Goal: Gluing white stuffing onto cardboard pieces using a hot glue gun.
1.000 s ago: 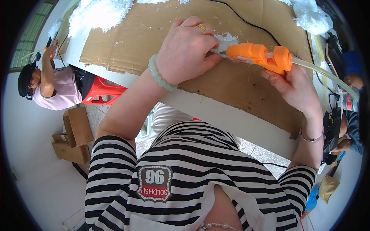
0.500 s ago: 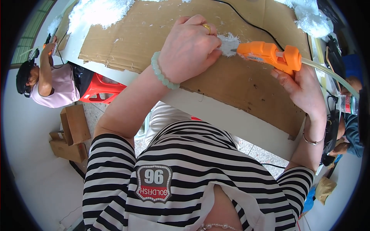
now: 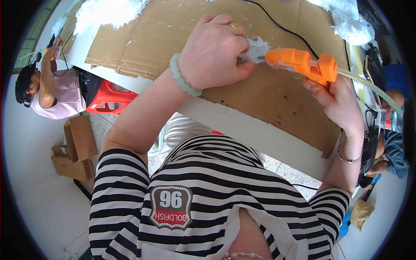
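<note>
My right hand [image 3: 336,97] grips an orange hot glue gun [image 3: 299,63], and a long pale glue stick [image 3: 372,89] sticks out of its back end. The gun's dark nozzle points left at a small tuft of white frayed fibre [image 3: 259,47]. That tuft is at the fingers of my left hand [image 3: 216,52], which are curled closed with thumb and forefinger around its left edge. My left palm and most of its fingertips are hidden behind the back of the hand. Both hands are above a brown cardboard sheet [image 3: 281,102].
The cardboard lies on a white table [image 3: 260,134]. White fibre heaps sit at the far left [image 3: 110,13] and far right [image 3: 353,28]. A black cable [image 3: 286,27] crosses the cardboard. One person [image 3: 56,95] sits left near a red stool [image 3: 110,97]; another person [image 3: 394,147] is at right.
My left thumb has shifted slightly outward along the fibre tuft. The glue gun has moved a little left, its nozzle still beside the tuft.
</note>
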A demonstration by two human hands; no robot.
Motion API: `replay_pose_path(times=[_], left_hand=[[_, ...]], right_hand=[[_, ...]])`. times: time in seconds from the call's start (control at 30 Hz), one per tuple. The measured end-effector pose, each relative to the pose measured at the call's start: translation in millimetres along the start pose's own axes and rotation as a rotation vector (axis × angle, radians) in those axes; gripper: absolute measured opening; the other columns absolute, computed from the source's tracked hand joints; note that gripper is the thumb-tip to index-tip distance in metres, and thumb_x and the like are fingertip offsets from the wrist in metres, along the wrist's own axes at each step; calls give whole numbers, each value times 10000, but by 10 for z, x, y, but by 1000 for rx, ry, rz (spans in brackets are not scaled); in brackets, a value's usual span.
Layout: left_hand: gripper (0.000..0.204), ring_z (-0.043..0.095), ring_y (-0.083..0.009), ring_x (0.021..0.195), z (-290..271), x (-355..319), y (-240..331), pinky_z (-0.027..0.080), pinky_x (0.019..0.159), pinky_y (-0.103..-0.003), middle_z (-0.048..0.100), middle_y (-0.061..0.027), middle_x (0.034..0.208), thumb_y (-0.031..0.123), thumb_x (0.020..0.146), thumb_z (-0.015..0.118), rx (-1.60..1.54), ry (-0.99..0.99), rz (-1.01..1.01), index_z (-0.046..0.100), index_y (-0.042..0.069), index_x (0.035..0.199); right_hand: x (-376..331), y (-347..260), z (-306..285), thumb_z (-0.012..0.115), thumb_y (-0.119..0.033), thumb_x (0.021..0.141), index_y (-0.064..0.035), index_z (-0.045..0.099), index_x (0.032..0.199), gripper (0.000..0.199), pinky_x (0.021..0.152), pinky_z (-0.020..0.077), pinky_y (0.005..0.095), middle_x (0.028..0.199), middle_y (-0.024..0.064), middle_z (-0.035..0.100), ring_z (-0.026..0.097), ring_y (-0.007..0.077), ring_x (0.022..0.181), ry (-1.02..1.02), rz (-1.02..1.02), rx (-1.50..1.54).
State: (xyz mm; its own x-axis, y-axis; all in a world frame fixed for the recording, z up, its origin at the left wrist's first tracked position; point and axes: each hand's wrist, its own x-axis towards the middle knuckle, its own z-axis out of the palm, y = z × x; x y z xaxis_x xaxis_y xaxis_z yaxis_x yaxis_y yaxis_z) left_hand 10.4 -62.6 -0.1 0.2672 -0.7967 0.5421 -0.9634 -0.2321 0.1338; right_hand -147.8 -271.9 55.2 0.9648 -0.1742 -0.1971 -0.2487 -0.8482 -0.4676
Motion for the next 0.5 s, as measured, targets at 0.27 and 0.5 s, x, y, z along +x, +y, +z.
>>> replay_pose_path(times=[0.27,0.5], left_hand=[[230,539,-196,742,67,49,17,442,709,-356,578,-19,630,266,557,743,90,36,97,614,75,548],[179,536,-191,752,76,52,14,442,707,-353,584,-9,640,212,585,736,105,43,123,613,86,551]], right_hand=[[-11,55,5,626,-30,801,7,554,1131,339,577,396,258,704,51,511,458,129,605,71,-49,-12],[-15,82,21,641,-72,798,11,557,1111,335,560,379,284,661,71,461,434,155,575,182,-179,-53]])
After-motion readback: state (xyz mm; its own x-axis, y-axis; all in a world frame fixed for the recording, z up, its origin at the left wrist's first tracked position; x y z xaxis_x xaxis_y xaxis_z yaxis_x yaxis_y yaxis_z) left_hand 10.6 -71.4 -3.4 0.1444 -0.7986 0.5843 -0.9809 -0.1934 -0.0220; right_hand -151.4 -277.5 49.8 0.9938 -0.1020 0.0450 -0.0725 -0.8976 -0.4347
